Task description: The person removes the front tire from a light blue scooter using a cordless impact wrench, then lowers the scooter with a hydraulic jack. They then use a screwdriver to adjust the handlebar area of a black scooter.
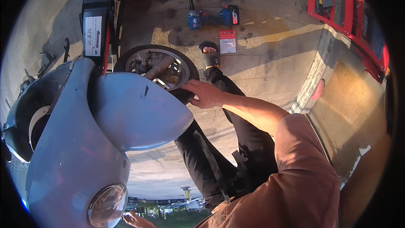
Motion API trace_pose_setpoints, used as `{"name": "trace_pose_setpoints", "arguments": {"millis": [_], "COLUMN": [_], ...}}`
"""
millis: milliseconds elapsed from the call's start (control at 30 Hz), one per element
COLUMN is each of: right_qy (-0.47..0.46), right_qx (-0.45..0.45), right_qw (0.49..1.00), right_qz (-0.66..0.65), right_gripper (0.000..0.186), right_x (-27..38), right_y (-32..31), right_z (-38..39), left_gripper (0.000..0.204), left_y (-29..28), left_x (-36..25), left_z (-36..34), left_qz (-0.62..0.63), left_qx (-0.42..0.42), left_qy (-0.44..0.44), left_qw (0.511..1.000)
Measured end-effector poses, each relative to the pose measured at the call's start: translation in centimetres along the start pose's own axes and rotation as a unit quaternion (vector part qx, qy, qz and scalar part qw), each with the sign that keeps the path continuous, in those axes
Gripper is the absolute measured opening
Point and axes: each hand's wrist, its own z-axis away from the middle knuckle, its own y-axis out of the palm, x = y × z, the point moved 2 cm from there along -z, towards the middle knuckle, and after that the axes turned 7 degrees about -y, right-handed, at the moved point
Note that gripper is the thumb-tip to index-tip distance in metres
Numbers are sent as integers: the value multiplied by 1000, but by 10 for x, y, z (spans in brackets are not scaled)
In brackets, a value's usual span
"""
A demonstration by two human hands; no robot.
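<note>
A pale blue scooter body [63, 152] with a round headlight [107, 206] fills the left. Its rounded front fender [139, 109] covers part of a wheel [166, 65] with a black tyre and a metal rim. My right hand [206, 94] is closed at the tyre's near right edge, fingers bent over it and thumb underneath; the fender's edge is just left of it. Low in the picture, my left hand [138, 220] is beside the headlight, fingers stretched out and apart, with nothing seen in them. The lower edge cuts off part of that hand.
A blue cordless impact wrench [213, 17] and a red-and-white packet [228, 42] lie on the paved ground beyond my sandalled foot [209, 57]. A black frame with white labels [95, 17] stands at upper left. Upper right holds a red tool cart [348, 8], near a worn beige panel [348, 97].
</note>
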Motion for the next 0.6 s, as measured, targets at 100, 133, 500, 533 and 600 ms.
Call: {"name": "trace_pose_setpoints", "arguments": {"millis": [100,133,500,533,600], "right_qy": [-1,23,3,18,44], "right_qx": [41,55,197,205,181], "right_qw": [998,997,980,978,977], "right_qz": [54,48,19,34,102], "right_gripper": [51,51,49,48,45], "right_x": [5,3,-25,-36,-55], "right_y": [16,19,45,33,7], "right_z": [-3,-1,-4,1,14], "left_gripper": [67,70,70,75,79], "left_y": [120,176,445,456,463], "left_x": [20,19,24,25,31], "left_z": [47,53,-5,-16,-30], "left_qz": [0,30,300,255,231], "left_qx": [-59,45,59,54,45], "left_qy": [-9,18,-50,26,104], "left_qw": [998,998,951,965,966]}}
